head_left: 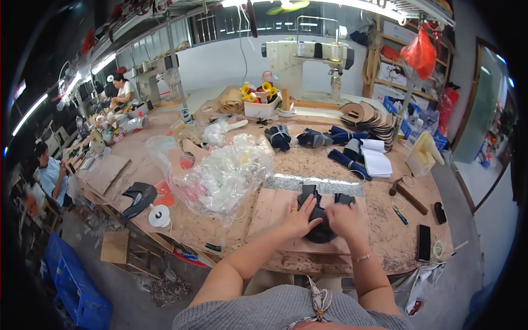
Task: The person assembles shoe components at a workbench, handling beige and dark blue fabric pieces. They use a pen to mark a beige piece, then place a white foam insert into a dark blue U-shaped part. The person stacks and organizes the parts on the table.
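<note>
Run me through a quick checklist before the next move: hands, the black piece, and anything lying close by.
1. Left hand flat on the black piece, fingers spread: ok.
2. Right hand at the right side of the black piece: ok.
3. Right hand's grip, pinching or only pressing: cannot tell, the fingertips are hidden.
4. Black piece lying over the pale board: ok.
5. Clear plastic bag apart from both hands, off to the left: ok.
6. Hammer lying apart from the right hand, farther right on the table: ok.
</note>
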Motion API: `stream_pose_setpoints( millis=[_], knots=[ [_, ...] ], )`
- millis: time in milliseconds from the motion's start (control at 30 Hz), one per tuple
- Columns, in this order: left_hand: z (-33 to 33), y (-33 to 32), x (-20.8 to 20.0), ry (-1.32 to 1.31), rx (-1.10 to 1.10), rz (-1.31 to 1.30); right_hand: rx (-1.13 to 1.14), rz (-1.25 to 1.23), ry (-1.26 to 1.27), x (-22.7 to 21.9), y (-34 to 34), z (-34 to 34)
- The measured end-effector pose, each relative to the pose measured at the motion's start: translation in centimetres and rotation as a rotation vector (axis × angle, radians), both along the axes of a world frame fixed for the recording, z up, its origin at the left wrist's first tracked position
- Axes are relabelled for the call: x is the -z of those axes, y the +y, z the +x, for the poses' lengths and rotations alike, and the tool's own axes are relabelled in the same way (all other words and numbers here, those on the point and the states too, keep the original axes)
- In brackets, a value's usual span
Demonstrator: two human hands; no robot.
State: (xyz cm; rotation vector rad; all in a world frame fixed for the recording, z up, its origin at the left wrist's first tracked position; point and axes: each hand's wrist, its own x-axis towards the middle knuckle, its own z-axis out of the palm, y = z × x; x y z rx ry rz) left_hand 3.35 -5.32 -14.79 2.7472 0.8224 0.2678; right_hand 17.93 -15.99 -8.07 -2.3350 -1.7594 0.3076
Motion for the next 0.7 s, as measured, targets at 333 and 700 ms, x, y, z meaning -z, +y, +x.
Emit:
stream_pose_setpoints(
  millis=[333, 700],
  knots=[
    [4.6, 19.6, -1.2, -0.378, -0.145, -0.314, 0.029, 0.491, -0.039, 5.7, 7.6, -0.2],
    [6.2, 31.5, 1.4, -0.158, -0.730, 0.156, -0.007, 0.540, -0.022, 5.6, 7.2, 0.4]
  ],
)
